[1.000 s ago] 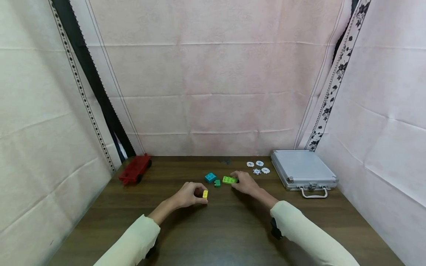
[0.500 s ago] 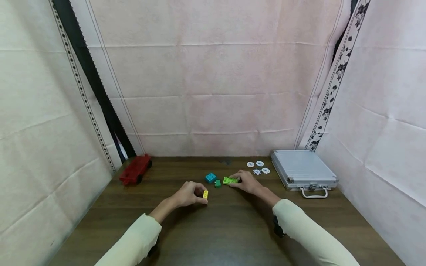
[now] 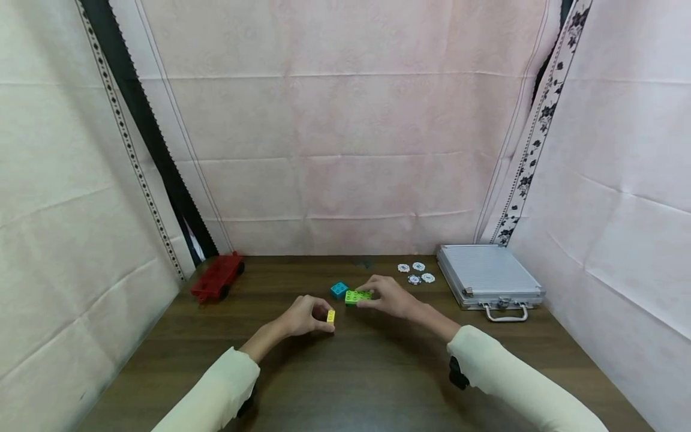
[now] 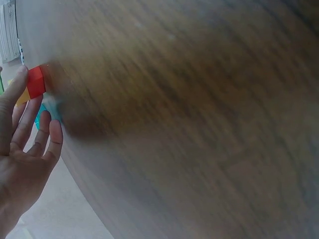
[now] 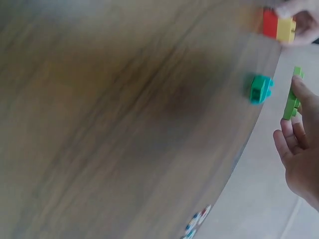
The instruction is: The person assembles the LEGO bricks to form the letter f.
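My left hand [image 3: 306, 316] pinches a yellow toy brick [image 3: 331, 316] between thumb and fingers. The left wrist view shows a red brick [image 4: 36, 82] joined to it, on the side toward the table. My right hand [image 3: 390, 296] pinches a flat lime-green brick [image 3: 353, 297] by its right end. In the right wrist view this lime brick [image 5: 293, 94] is held above the table, apart from a small green brick [image 5: 259, 89] standing there. From the head view the lime brick hides most of that green one. A blue brick [image 3: 339, 290] lies just behind and to the left.
On the wooden table [image 3: 345, 372], a red toy wagon [image 3: 218, 278] stands at the back left. Several white poker chips [image 3: 414, 279] lie beyond my right hand. A silver case [image 3: 490, 275] rests at the right, its handle toward me. Pale cloth [image 3: 345, 132] surrounds the table.
My right hand has moved left with the lime brick, from beside the small green brick to over it. The left hand keeps its pinch nearly in place. The view has shifted slightly.
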